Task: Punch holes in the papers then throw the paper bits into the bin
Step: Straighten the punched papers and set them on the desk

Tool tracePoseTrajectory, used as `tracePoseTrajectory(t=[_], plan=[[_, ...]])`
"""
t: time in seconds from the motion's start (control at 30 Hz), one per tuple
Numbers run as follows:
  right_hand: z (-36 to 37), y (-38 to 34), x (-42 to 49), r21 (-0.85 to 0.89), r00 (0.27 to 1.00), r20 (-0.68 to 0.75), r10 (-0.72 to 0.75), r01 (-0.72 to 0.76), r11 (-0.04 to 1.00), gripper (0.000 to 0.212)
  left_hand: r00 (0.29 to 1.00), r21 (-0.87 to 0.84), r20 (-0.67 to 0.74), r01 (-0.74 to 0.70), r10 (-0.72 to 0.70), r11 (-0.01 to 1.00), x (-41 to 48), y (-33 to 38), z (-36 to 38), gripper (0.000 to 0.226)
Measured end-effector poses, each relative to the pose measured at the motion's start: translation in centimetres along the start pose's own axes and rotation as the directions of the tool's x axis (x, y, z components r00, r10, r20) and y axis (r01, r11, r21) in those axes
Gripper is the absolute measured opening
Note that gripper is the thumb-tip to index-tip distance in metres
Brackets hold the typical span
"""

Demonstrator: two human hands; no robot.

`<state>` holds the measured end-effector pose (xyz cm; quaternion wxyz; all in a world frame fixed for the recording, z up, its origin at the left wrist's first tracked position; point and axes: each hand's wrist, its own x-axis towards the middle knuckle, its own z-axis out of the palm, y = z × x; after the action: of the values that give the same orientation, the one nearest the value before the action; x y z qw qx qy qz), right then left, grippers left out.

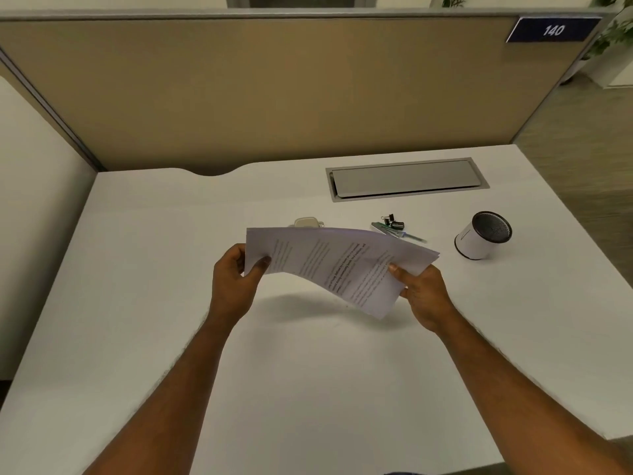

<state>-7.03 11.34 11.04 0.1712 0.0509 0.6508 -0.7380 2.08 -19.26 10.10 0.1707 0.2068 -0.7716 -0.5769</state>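
I hold the papers [337,265] above the table [308,371], left hand [234,281] and right hand [423,293] each pinching an end.

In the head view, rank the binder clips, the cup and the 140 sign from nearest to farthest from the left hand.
From the left hand, which grips the papers:
1. clips, beyond the papers, to the right.
2. cup, farther right on the desk.
3. sign, top right on the partition.
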Motion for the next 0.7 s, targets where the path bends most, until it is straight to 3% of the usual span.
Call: tracePoseTrajectory(t=[0.13,0.37,0.43,0.57,0.7], plan=[[0.1,0.6,-1.3,0.112,0.994,0.008,0.112,-0.112,0.987,0.029,0.999,-0.033,-0.037,0.019,-0.021,0.999,-0.4,0.0,-0.5,0.013],[1.1,1.0,-3.2,0.306,0.980,0.082,0.182,-0.199,0.931,0.035,0.969,-0.333,-0.035,0.218,-0.243,0.917,-2.1,0.3,0.8,0.058],[1.5,1.0,-3.6,0.362,0.977,0.110,0.181,-0.209,0.909,0.039,0.959,-0.391,0.010,0.265,-0.283,0.882,-3.2,0.4,2.1,0.054],[2.4,1.2,-4.4,0.455,0.971,0.140,0.194,-0.237,0.858,0.042,0.956,-0.445,0.133,0.295,-0.263,0.846,-5.7,0.9,4.2,0.024],[3.2,2.0,-5.2,0.539,0.961,0.171,0.216,-0.275,0.796,0.046,0.961,-0.477,0.077,0.270,-0.266,0.837,-6.5,2.1,5.1,0.022]])
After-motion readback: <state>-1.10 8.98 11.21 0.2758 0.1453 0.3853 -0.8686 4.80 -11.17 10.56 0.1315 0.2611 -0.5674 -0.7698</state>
